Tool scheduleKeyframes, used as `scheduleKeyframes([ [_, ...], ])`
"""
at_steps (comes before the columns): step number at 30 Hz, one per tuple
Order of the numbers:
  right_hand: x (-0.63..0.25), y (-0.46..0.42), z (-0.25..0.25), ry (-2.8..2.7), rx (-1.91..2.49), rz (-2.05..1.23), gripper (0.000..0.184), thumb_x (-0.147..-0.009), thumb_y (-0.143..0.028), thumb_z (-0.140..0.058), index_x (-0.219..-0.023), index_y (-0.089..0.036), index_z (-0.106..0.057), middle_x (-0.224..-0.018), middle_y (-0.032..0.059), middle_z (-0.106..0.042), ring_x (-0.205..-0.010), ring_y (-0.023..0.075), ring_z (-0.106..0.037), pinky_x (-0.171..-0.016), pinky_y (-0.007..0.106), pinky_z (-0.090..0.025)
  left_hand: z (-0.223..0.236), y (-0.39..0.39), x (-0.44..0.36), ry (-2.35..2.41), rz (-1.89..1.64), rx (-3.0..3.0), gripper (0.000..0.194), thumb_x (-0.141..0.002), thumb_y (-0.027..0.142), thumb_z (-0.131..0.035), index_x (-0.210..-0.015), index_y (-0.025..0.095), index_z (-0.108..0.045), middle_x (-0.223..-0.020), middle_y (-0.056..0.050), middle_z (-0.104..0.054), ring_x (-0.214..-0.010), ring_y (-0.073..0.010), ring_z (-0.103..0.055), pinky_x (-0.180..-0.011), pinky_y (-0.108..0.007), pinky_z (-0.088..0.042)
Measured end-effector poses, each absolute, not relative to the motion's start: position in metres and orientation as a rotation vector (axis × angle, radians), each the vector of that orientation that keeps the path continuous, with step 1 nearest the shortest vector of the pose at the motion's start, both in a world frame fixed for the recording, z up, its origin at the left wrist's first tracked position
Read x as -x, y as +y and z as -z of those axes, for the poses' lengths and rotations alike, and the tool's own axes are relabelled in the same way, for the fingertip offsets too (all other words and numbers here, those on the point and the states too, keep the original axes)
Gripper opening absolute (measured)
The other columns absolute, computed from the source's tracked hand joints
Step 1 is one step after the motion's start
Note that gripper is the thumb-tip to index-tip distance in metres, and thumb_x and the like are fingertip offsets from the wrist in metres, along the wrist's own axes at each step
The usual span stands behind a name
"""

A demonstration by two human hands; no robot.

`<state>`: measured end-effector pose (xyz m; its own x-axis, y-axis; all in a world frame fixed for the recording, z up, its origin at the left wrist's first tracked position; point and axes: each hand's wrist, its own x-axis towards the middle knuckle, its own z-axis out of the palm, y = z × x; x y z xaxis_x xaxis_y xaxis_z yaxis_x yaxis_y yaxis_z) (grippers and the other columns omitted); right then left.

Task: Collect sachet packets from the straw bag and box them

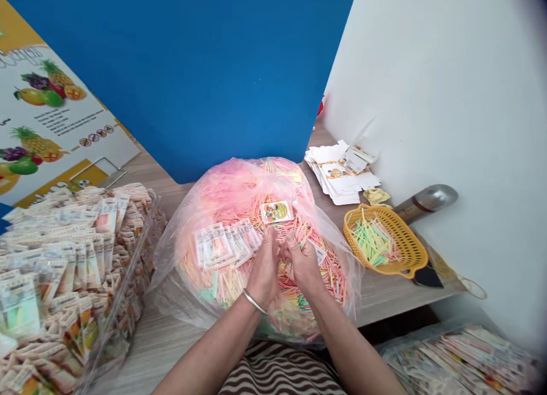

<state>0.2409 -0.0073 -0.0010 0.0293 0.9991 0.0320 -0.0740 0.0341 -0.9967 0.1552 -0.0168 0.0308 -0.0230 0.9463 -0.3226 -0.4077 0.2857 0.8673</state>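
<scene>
A flat blue board (171, 58) and a white wall (431, 81) are seen behind a pale wood-grain bench (158, 369), with a fruit-printed yellow and white poster (51, 104) propped at the left. A large clear plastic bag (237, 192) is sitting open at the middle of the bench, directly in front of the person and heaped with short pastel straw pieces (327, 284). To the left, a clear plastic bin (149, 212) is packed with sealed paper-backed packets (64, 269). To the right, a stack of white printed card blanks (342, 172) is laid near an orange plastic basket (410, 235) holding green and pink straw pieces, and a silver metal cylinder (425, 204) is placed behind it. Both hands are held close together inside the bag, low over the heap, which is judged a sound way to limit scatter of such light pieces. The left hand (262, 272) is half closed, fingers pointing down into the pile, and the right hand (301, 264) is curled into a loose pinch; whether either has hold of pieces cannot be told. A strip of clear packets (226, 244) and a small colourful card label (277, 211) are lying on the heap, and a silver bangle (254, 301) is worn on the left wrist.
</scene>
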Motion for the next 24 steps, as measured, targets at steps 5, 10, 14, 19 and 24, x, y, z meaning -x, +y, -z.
scheduleKeyframes([
  [5, -0.251, -0.006, -0.005, -1.421, 1.167, -0.745, 0.025, -0.092, -0.042, -0.055, -0.09, -0.02, -0.067, -0.102, 0.0082, -0.066, -0.105, 0.0235, -0.058, -0.098, 0.041, -0.043, -0.033, -0.018, -0.174, 0.841, -1.196, -0.263, 0.051, -0.093, 0.06, -0.041, -0.104, 0.015, -0.064, -0.113, -0.009, -0.067, -0.104, -0.0187, -0.063, -0.089, -0.029, -0.051],
  [10, -0.257, -0.004, -0.003, -1.322, 1.187, -0.82, 0.035, -0.098, -0.042, -0.045, -0.116, -0.023, -0.067, -0.132, 0.0077, -0.06, -0.136, 0.0238, -0.04, -0.117, 0.046, -0.023, -0.035, -0.02, -0.177, 0.796, -1.224, -0.272, 0.052, -0.093, 0.058, -0.045, -0.115, 0.014, -0.062, -0.12, -0.012, -0.065, -0.11, -0.0209, -0.061, -0.094, -0.032, -0.049],
  [14, -0.259, 0.0, -0.008, -1.15, 1.163, -0.941, 0.041, -0.098, -0.048, -0.042, -0.12, -0.025, -0.067, -0.121, 0.0067, -0.067, -0.132, 0.0242, -0.046, -0.115, 0.045, -0.029, -0.032, -0.023, -0.174, 0.995, -1.251, -0.247, 0.037, -0.094, 0.046, -0.052, -0.117, 0.018, -0.062, -0.127, -0.009, -0.061, -0.11, -0.0161, -0.06, -0.093, -0.028, -0.047],
  [19, -0.26, 0.001, -0.01, -1.198, 1.09, -0.896, 0.033, -0.098, -0.043, -0.044, -0.104, -0.026, -0.073, -0.11, 0.0058, -0.07, -0.12, 0.0239, -0.056, -0.107, 0.043, -0.038, -0.032, -0.021, -0.172, 0.939, -1.143, -0.077, 0.034, -0.097, 0.043, -0.047, -0.101, 0.014, -0.065, -0.101, -0.007, -0.066, -0.083, -0.0124, -0.062, -0.085, -0.028, -0.05],
  [24, -0.258, -0.001, -0.005, -1.327, 1.091, -0.689, 0.016, -0.089, -0.033, -0.062, -0.081, -0.024, -0.072, -0.107, 0.0047, -0.071, -0.113, 0.0235, -0.06, -0.108, 0.046, -0.036, -0.039, -0.017, -0.176, 0.78, -1.176, -0.033, 0.033, -0.1, 0.035, -0.042, -0.092, 0.013, -0.066, -0.088, -0.004, -0.067, -0.077, -0.01, -0.062, -0.078, -0.022, -0.05],
])
